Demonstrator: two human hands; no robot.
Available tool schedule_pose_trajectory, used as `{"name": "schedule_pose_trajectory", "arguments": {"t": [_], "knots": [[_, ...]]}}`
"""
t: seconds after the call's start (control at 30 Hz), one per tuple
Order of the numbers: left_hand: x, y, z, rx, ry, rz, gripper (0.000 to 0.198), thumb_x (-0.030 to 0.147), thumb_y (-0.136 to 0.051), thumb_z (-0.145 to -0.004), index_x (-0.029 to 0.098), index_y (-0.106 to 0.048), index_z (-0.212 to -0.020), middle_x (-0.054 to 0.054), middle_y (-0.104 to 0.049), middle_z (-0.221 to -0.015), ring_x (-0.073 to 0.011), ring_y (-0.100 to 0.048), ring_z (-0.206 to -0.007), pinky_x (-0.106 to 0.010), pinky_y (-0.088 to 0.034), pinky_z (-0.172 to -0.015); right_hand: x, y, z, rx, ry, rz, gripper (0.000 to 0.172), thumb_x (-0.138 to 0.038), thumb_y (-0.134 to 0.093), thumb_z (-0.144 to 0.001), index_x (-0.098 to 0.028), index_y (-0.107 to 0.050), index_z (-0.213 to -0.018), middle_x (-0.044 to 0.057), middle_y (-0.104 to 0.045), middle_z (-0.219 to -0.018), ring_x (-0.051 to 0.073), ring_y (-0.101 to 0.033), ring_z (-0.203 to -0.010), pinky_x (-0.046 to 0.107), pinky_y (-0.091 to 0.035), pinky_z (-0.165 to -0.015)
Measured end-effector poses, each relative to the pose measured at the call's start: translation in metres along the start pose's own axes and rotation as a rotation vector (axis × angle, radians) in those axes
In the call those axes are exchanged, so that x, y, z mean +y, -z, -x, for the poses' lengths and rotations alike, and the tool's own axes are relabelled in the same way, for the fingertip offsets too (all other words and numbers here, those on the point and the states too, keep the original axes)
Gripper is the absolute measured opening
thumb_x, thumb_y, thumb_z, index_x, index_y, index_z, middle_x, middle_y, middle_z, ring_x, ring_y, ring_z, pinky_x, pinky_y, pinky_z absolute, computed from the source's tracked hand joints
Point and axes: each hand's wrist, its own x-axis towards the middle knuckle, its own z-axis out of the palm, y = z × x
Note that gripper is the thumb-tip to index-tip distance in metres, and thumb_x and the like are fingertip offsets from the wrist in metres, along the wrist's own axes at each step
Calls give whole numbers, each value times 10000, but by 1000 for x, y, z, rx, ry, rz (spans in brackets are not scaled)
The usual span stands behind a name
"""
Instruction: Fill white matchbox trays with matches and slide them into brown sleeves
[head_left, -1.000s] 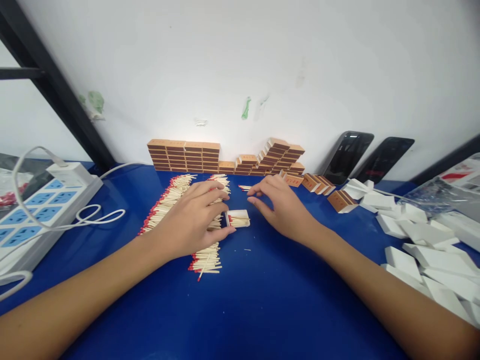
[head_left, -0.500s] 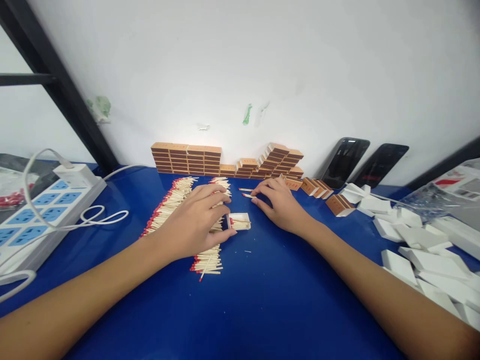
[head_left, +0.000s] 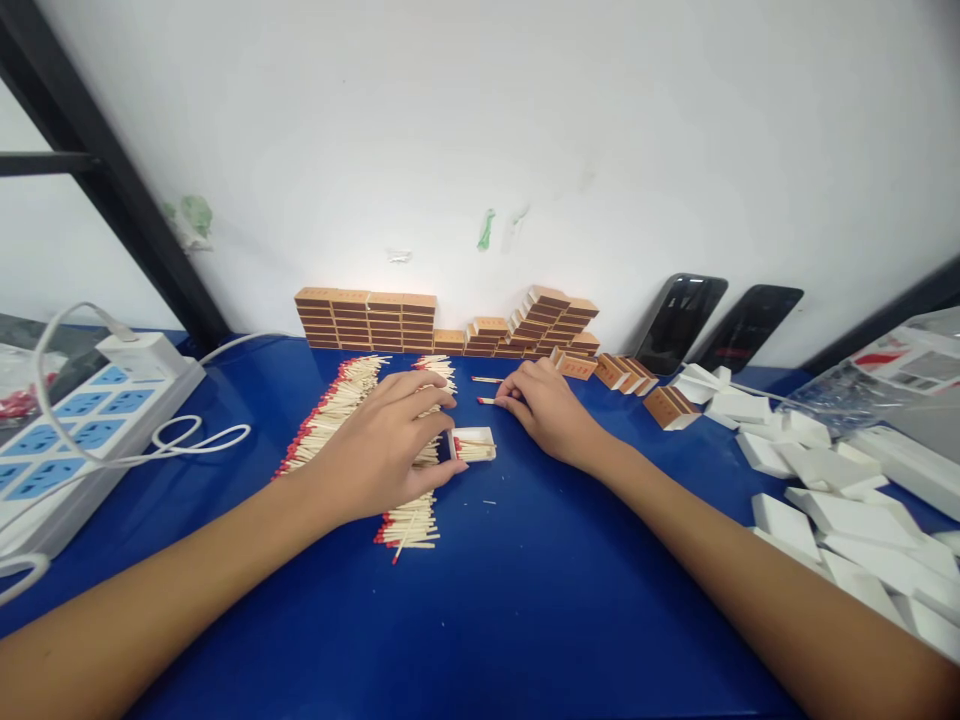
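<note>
A small white matchbox tray [head_left: 484, 452] holds several red-headed matches. My left hand [head_left: 394, 435] arches over the match pile at its left end. Its thumb and fingers are apart, the thumb at or near the tray's lower left corner; whether it touches cannot be told. To the right, my right hand [head_left: 546, 408] is closed in a pinch on a single match [head_left: 486, 401], its red head pointing left. Another loose match [head_left: 486, 379] lies just beyond it. Long rows of matches [head_left: 330, 410] spread under and beside my left hand, partly hidden by it.
Stacked matchboxes [head_left: 365, 320] line the wall, with more boxes [head_left: 547, 315] stepped to the right. White empty trays [head_left: 847, 505] heap at the right. Two dark phones [head_left: 682, 322] lean on the wall. A power strip [head_left: 82, 430] with cables stands left on the blue table [head_left: 480, 620].
The fingers of my right hand have closed on the nearer loose match. My left hand and the tray stay about where they were; the view has shifted slightly.
</note>
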Motion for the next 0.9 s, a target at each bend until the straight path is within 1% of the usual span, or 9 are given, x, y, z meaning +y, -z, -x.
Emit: {"name": "schedule_pose_trajectory", "arguments": {"t": [0.3,0.47,0.67,0.77,0.9], "knots": [[-2,0,0,3,3,-3,229,394,-730,-943,172,-711,-995,-116,-732,-1181,-330,-594,-1280,-530,-499,-1095,-1,4,3,4,46,-8,127,-231,-553,-1034,-202,-626,-934,80,-622,-930,253,-512,-908,405,-442,-832],[-2,0,1,6,-5,-15,243,402,-717,-954,163,-718,-995,-121,-732,-1180,-329,-593,-1283,-528,-500,-1095,-19,17,6,20,84,-4,95,-196,-567,-1027,-210,-609,-943,88,-633,-953,259,-501,-921,407,-441,-832],[-2,0,0,3,6,-20,247,411,-722,-949,171,-730,-1006,-123,-735,-1176,-331,-602,-1266,-529,-510,-1079,-45,26,13,-17,123,-19,98,-227,-552,-1050,-215,-614,-975,92,-640,-990,258,-500,-939,411,-443,-831],[-3,0,1,1,3,-25,253,419,-720,-951,171,-729,-1000,-120,-734,-1174,-326,-601,-1267,-525,-508,-1087,-49,26,14,-11,135,-19,95,-238,-558,-1053,-217,-618,-982,94,-649,-998,261,-498,-943,414,-442,-829],[-3,0,0,3,-3,-29,254,413,-714,-956,162,-727,-993,-119,-732,-1166,-324,-601,-1266,-514,-506,-1099,-49,26,14,-3,137,-6,88,-232,-560,-1054,-211,-610,-985,95,-647,-1002,258,-495,-930,417,-438,-831]]}}
